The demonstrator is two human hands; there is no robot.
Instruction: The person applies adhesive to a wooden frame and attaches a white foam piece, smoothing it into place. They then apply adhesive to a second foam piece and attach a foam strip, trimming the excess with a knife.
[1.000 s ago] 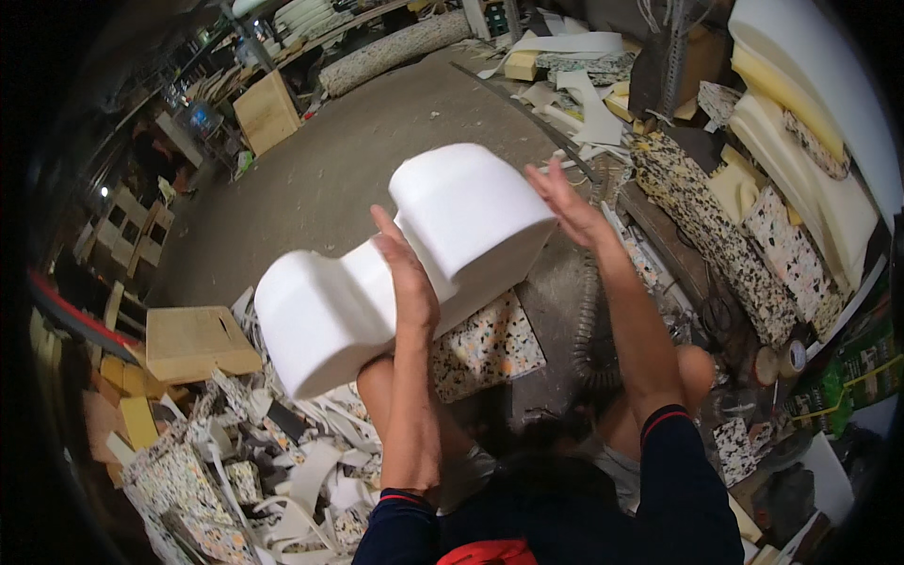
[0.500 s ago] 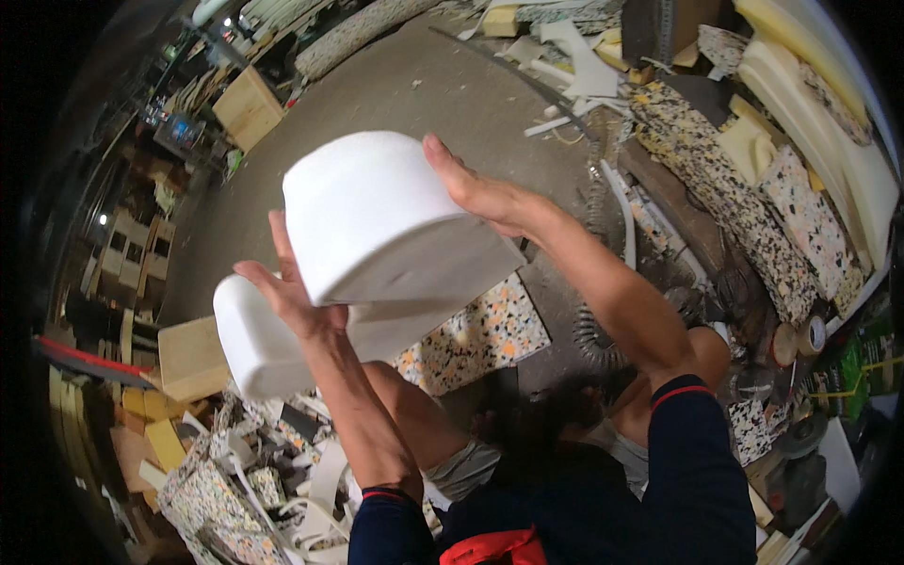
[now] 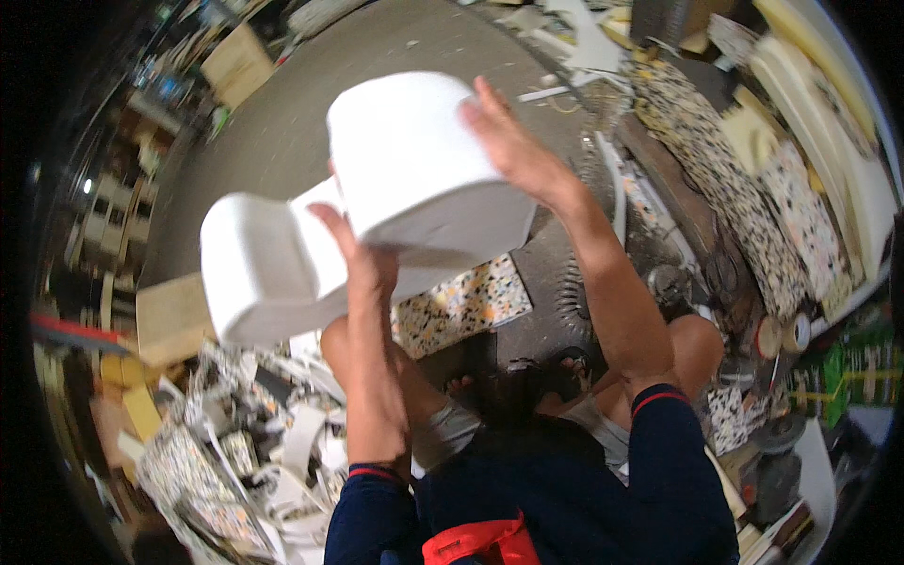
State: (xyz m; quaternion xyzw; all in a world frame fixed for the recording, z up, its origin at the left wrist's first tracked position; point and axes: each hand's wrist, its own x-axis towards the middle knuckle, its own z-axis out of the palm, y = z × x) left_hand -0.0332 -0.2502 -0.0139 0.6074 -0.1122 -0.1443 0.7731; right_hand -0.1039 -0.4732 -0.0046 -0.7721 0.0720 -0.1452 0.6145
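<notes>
Between my two hands is a white foam block (image 3: pixel 414 141) with a rounded top, tilted in front of me. My right hand (image 3: pixel 513 141) presses against its right side, fingers along the edge. Gripping its lower left corner is my left hand (image 3: pixel 367 259), thumb showing and some fingers hidden behind the foam. Below and to the left is another white foam shape (image 3: pixel 259 268) with a curved, dipped surface. I cannot tell whether it is joined to the held block. A speckled foam board (image 3: pixel 471 306) lies beneath, in front of my feet.
White and speckled foam scraps (image 3: pixel 273 433) pile up at my left. Long speckled slabs (image 3: pixel 725 179) lie at the right, near a coiled hose (image 3: pixel 570 287) and tape rolls (image 3: pixel 797 331). A pale wooden panel (image 3: pixel 237 66) stands at the far left on the grey floor (image 3: pixel 377 47).
The held foam block has moved up and to the right with both my hands. More of the curved white foam shape at the left now shows.
</notes>
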